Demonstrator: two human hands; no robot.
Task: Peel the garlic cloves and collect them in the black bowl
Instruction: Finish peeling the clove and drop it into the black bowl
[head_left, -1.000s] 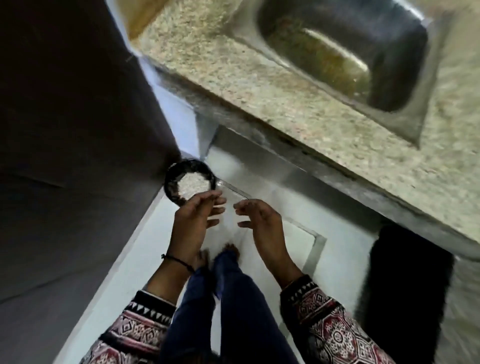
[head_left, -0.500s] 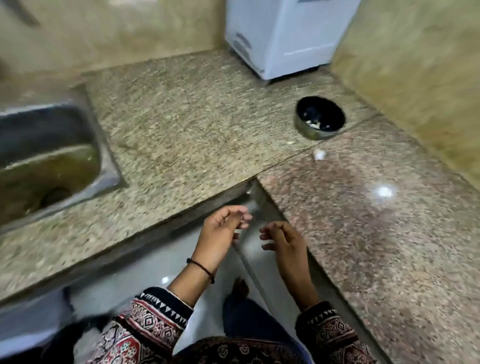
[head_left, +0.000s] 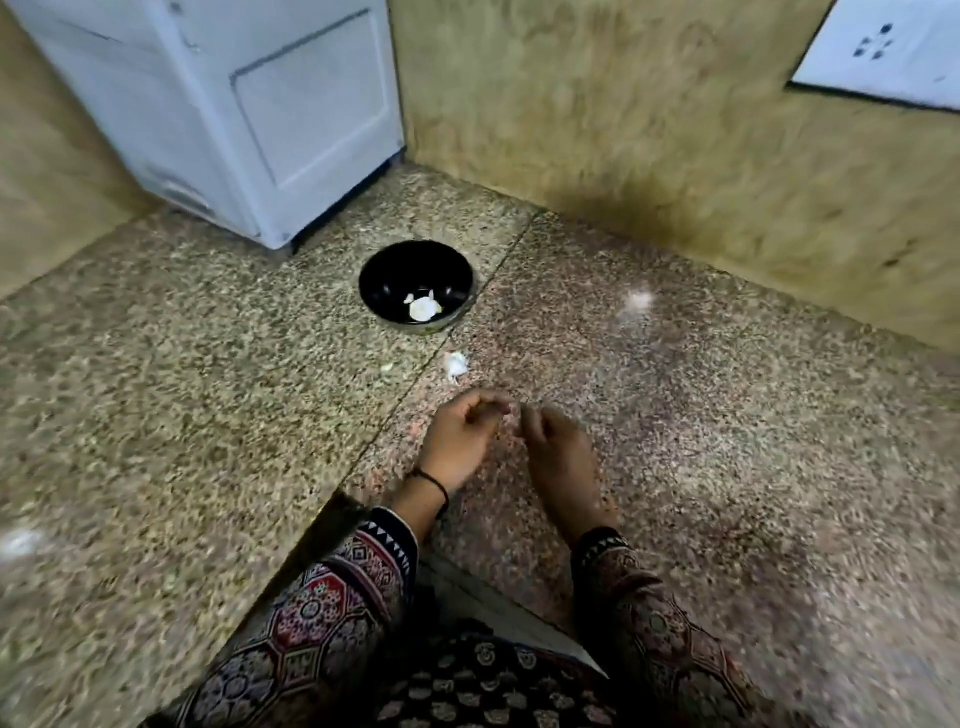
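Observation:
The black bowl (head_left: 415, 270) stands on the granite counter near the back corner, with a few pale peeled garlic cloves (head_left: 423, 309) inside. A white garlic piece (head_left: 456, 364) lies on the counter just in front of the bowl, and a smaller pale scrap (head_left: 387, 368) lies to its left. My left hand (head_left: 462, 431) and my right hand (head_left: 556, 447) hover close together over the counter, just short of the white piece. Both have loosely curled fingers, and I see nothing in them. The hands are blurred by motion.
A white appliance (head_left: 249, 119) stands at the back left, behind the bowl. Yellowish walls (head_left: 675, 156) close the corner, with a white socket plate (head_left: 883, 47) at the upper right. The counter's inner edge (head_left: 311, 530) runs by my left sleeve.
The view swung from the floor and a bin of peels, past the sink, up to the counter corner. Both hands rose from below the counter edge to above the counter, near the bowl.

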